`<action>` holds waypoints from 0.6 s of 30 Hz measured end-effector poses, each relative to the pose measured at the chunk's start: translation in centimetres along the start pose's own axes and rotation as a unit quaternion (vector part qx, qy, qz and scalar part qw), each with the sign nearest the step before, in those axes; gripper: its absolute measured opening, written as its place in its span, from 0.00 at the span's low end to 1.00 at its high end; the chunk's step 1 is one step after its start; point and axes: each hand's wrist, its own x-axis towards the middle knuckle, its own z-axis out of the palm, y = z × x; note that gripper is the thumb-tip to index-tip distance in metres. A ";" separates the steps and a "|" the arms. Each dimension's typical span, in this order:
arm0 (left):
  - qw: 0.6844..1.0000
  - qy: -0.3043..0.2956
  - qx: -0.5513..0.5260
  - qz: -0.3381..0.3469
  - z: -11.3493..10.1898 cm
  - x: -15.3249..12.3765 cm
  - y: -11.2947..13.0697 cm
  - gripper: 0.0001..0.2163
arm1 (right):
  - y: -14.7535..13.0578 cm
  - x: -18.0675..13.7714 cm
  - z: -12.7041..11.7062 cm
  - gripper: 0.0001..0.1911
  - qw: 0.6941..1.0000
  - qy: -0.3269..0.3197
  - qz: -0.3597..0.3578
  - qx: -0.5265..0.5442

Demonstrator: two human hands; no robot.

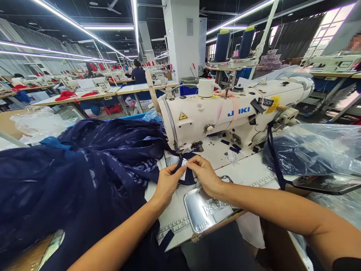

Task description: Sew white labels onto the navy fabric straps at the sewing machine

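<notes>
Just in front of the needle area of a white sewing machine (194,116), my two hands meet over a small white label (182,175) and a navy fabric band (190,176). Thumb and fingers of my left hand (166,183) are closed on the band at the label's left side. From the right, my right hand (207,176) pinches the label's upper edge. Its fingertips nearly touch my left thumb. The label lies against the band, partly covered by my fingers. A large heap of navy fabric (113,162) with pale printing spreads leftward from the machine.
A metal tray (207,209) sits at the table's front edge beside a printed ruler (177,227). Loose labels (233,157) and navy scraps lie under the machine arm. To the right is a plastic-wrapped navy bundle (307,150). Thread cones (222,45) stand behind.
</notes>
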 end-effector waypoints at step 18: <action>0.999 -0.032 0.031 -0.022 -0.2 -0.1 0.7 0.12 | 0.0 0.5 -0.9 0.09 0.994 -0.086 -0.047 -0.045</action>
